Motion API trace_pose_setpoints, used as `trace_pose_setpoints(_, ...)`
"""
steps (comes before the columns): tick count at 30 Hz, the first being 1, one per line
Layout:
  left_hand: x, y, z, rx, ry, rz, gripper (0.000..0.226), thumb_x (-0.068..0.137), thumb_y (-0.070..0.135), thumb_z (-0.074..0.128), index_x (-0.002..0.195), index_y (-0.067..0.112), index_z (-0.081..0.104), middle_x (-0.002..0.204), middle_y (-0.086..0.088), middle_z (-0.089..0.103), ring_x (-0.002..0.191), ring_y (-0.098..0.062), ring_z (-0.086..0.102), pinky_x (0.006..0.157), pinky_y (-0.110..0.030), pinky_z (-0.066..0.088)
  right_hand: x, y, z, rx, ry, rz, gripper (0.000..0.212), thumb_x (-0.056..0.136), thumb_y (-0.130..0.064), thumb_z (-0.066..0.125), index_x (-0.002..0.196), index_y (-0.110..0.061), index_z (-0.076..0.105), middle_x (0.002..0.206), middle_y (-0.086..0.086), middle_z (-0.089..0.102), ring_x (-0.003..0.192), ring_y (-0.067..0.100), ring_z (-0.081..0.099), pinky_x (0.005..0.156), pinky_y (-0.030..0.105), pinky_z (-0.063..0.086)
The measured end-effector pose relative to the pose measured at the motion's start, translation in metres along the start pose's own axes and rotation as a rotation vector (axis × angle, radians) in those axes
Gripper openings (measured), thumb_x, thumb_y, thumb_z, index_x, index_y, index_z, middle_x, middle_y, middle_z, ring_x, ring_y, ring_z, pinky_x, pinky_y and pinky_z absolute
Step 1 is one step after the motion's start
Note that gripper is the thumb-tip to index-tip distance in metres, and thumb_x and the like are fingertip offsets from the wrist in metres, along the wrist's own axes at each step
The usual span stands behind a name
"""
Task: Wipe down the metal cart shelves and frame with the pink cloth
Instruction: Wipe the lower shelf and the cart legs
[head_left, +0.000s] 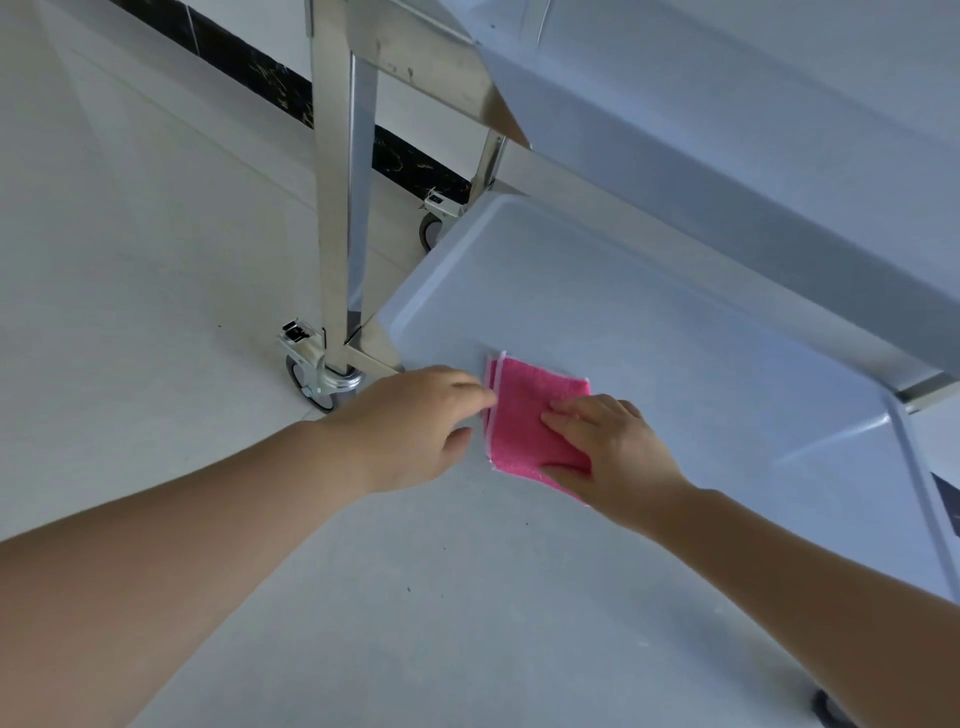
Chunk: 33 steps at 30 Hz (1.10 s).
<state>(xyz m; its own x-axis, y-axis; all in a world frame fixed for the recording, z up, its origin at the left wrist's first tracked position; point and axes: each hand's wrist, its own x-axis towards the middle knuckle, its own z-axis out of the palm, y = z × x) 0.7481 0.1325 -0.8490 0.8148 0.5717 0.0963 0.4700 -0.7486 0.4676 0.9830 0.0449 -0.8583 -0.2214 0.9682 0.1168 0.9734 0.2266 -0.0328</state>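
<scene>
A folded pink cloth (524, 415) lies flat on the bottom shelf (649, 338) of the metal cart, near the shelf's front left corner. My right hand (608, 452) presses down on the cloth's right half with fingers spread flat. My left hand (415, 421) reaches in from the left, its fingertips touching the cloth's left folded edge. The cart's shiny upright post (345, 197) rises just left of the shelf. An upper shelf (727, 130) overhangs the back part of the bottom one.
A caster wheel (311, 379) sits under the near post, another (431, 231) at the far post. Pale floor tiles (130, 234) spread to the left, with a dark baseboard strip (249, 73) along the wall behind.
</scene>
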Motion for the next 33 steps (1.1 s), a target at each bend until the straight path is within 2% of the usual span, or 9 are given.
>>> trace_pose_setpoints(5, 0.007, 0.008, 0.001, -0.027, 0.015, -0.017, 0.062, 0.082, 0.043, 0.063, 0.136, 0.020, 0.044, 0.136, 0.005, 0.048, 0.127, -0.011, 0.040, 0.100, -0.035, 0.042, 0.012, -0.020, -0.008, 0.199, 0.233, -0.079, 0.010, 0.076, -0.019, 0.068, 0.073, -0.009, 0.067, 0.066, 0.000, 0.058, 0.061, 0.023, 0.051, 0.067, 0.027, 0.042)
trace_pose_setpoints(8, -0.002, 0.008, -0.008, -0.043, -0.002, -0.055, 0.034, 0.084, 0.037, 0.060, 0.116, 0.026, 0.058, 0.108, 0.010, 0.059, 0.103, -0.012, 0.055, 0.083, -0.033, 0.048, 0.029, -0.047, -0.018, 0.387, 0.207, -0.096, 0.010, 0.081, -0.015, 0.063, 0.080, -0.007, 0.069, 0.067, 0.001, 0.062, 0.059, 0.021, 0.054, 0.058, 0.028, 0.043)
trace_pose_setpoints(10, -0.018, 0.000, -0.023, -0.048, 0.001, -0.116, 0.010, 0.088, 0.031, 0.058, 0.093, 0.023, 0.060, 0.079, 0.011, 0.055, 0.075, -0.008, 0.055, 0.064, -0.028, 0.041, 0.043, -0.066, -0.028, 0.489, 0.136, -0.040, 0.009, 0.081, -0.016, 0.065, 0.085, -0.011, 0.070, 0.068, -0.001, 0.065, 0.058, 0.014, 0.055, 0.054, 0.023, 0.042)
trace_pose_setpoints(12, -0.038, -0.010, -0.042, -0.082, -0.001, -0.197, 0.005, 0.087, 0.026, 0.060, 0.084, 0.024, 0.057, 0.067, 0.011, 0.051, 0.061, -0.004, 0.049, 0.055, -0.023, 0.032, 0.058, -0.085, -0.036, 0.611, 0.005, 0.020, 0.004, 0.081, -0.016, 0.070, 0.085, -0.015, 0.068, 0.066, -0.002, 0.062, 0.059, 0.013, 0.053, 0.051, 0.017, 0.039)
trace_pose_setpoints(16, -0.094, -0.019, -0.100, -0.261, -0.004, -0.466, 0.014, 0.081, 0.013, 0.068, 0.094, 0.018, 0.067, 0.072, 0.009, 0.058, 0.063, 0.003, 0.053, 0.057, -0.013, 0.040, 0.095, -0.143, -0.058, 0.785, -0.307, 0.005, 0.013, 0.078, -0.017, 0.074, 0.085, -0.024, 0.065, 0.071, -0.004, 0.060, 0.061, 0.003, 0.048, 0.056, 0.014, 0.039)
trace_pose_setpoints(19, -0.135, -0.007, -0.160, -0.378, 0.045, -0.660, 0.020, 0.079, 0.012, 0.071, 0.097, 0.019, 0.067, 0.079, 0.008, 0.062, 0.063, -0.002, 0.058, 0.063, -0.022, 0.048, 0.118, -0.189, -0.098, 0.924, -0.391, 0.067, 0.016, 0.076, -0.013, 0.076, 0.084, -0.023, 0.065, 0.071, -0.008, 0.058, 0.058, -0.003, 0.048, 0.053, 0.010, 0.038)
trace_pose_setpoints(25, -0.189, 0.055, -0.319, -0.467, 0.142, -0.818, 0.026, 0.076, 0.005, 0.067, 0.094, 0.023, 0.066, 0.080, 0.008, 0.063, 0.062, -0.007, 0.059, 0.059, -0.026, 0.050, 0.150, -0.263, -0.257, 1.027, -0.492, 0.038, 0.013, 0.075, -0.012, 0.077, 0.082, -0.018, 0.067, 0.070, -0.005, 0.060, 0.057, -0.001, 0.049, 0.053, 0.011, 0.037)
trace_pose_setpoints(28, -0.200, 0.100, -0.414, -0.512, 0.174, -0.846, 0.029, 0.075, 0.002, 0.065, 0.094, 0.024, 0.065, 0.084, 0.004, 0.066, 0.068, -0.011, 0.063, 0.061, -0.027, 0.052, 0.166, -0.286, -0.369, 1.060, -0.528, 0.049, 0.014, 0.072, -0.015, 0.077, 0.084, -0.016, 0.070, 0.071, -0.002, 0.061, 0.061, 0.007, 0.051, 0.056, 0.019, 0.039)
trace_pose_setpoints(33, -0.194, 0.178, -0.585, -0.510, 0.177, -0.795, 0.029, 0.077, 0.003, 0.065, 0.097, 0.024, 0.065, 0.084, 0.011, 0.062, 0.066, 0.007, 0.055, 0.059, -0.007, 0.040, 0.198, -0.295, -0.563, 0.939, -0.509, 0.021, 0.016, 0.071, -0.009, 0.073, 0.079, -0.022, 0.068, 0.065, -0.008, 0.061, 0.061, 0.009, 0.055, 0.056, 0.021, 0.043)
